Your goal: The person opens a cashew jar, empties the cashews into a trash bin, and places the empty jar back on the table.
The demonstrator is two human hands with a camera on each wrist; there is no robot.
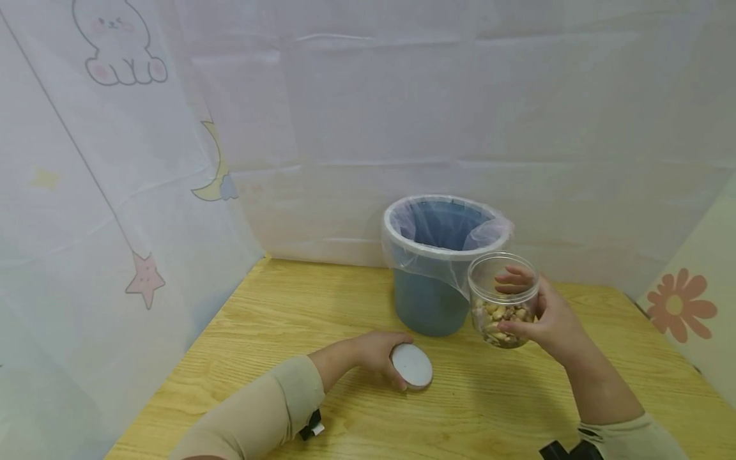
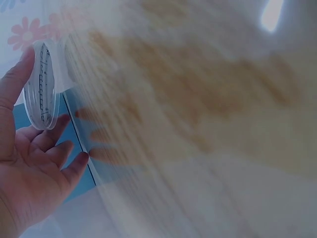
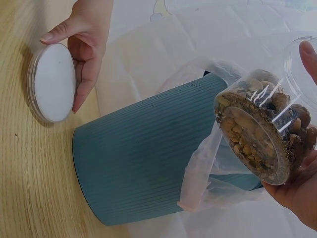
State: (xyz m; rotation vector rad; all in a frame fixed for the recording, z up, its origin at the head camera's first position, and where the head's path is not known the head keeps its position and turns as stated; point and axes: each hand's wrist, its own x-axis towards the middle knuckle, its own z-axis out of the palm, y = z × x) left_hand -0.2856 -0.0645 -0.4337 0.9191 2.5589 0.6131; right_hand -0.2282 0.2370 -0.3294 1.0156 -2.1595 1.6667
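My right hand (image 1: 556, 322) grips a clear round jar (image 1: 487, 300) by its side, above the table and in front of the bin's right side. Yellow-brown nuts or nut shells (image 3: 247, 136) fill the jar's lower part, with dark crumbs at its bottom; the top is uncovered. Between thumb and fingers, my left hand (image 1: 376, 353) holds a round lid (image 1: 412, 366) with a white face, low over the table. In the left wrist view the lid (image 2: 42, 87) appears nearly edge-on. Whether the lid touches the table, I cannot tell.
A blue-green bin (image 1: 428, 306) with a white rim and a thin translucent liner (image 1: 397, 249) stands upright at the back of the wood-grain table (image 1: 276, 332). Pale printed cloth (image 1: 368, 115) hangs behind the table and at both sides.
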